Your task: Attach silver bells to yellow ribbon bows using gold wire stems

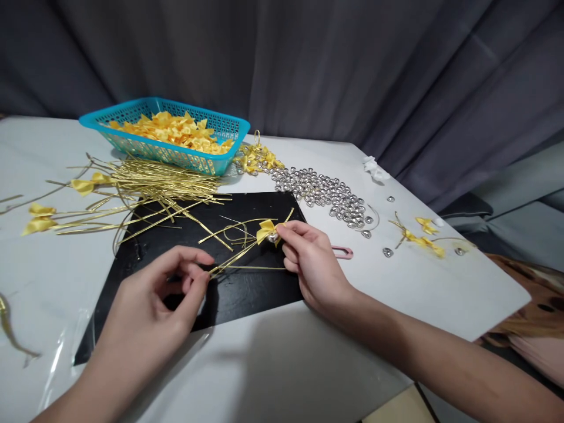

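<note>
My right hand (308, 258) pinches a small yellow ribbon bow (267, 229) with a silver bead at its centre, above a black mat (247, 294). Thin gold wire ties (233, 258) run from the bow down to my left hand (163, 294), whose thumb and fingers pinch their loose ends. Both hands hover over the mat's near half.
A teal basket (114, 120) full of yellow bows stands at the back left. A heap of gold wire ties (154, 185) lies in front of it. Silver beads (326, 194) are piled at the back right, with finished bows (418, 235), a pink clip (343, 252) and a dark curtain behind.
</note>
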`<state>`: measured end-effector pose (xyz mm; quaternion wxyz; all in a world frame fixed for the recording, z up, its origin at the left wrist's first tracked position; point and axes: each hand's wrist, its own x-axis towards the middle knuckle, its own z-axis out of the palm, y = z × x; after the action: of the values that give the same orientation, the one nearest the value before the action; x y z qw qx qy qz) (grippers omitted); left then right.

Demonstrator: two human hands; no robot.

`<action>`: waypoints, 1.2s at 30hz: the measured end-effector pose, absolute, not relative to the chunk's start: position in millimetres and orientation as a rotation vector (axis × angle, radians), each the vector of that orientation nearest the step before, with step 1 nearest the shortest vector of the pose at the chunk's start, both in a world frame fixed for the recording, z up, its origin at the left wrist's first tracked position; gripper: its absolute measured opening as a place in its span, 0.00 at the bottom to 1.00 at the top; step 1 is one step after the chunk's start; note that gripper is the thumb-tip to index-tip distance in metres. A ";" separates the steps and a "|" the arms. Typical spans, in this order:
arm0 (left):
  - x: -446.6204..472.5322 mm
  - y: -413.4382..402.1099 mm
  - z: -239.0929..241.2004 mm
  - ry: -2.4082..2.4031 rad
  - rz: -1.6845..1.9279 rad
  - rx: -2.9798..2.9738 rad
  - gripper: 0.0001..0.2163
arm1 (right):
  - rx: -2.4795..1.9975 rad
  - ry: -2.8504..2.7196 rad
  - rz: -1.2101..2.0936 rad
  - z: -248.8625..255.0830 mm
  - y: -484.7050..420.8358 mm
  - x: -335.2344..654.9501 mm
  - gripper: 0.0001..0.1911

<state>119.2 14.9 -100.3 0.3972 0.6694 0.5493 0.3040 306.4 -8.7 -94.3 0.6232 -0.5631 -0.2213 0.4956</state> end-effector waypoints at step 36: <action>122.5 19.1 -88.3 1.162 0.873 1.030 0.14 | -1.136 -0.931 1.197 -61.5 -22.1 313.4 0.09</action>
<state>122.5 19.1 -88.3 0.6287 0.4496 0.5072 0.3812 313.4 -22.1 -61.5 0.5837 -0.4868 -0.3988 0.5131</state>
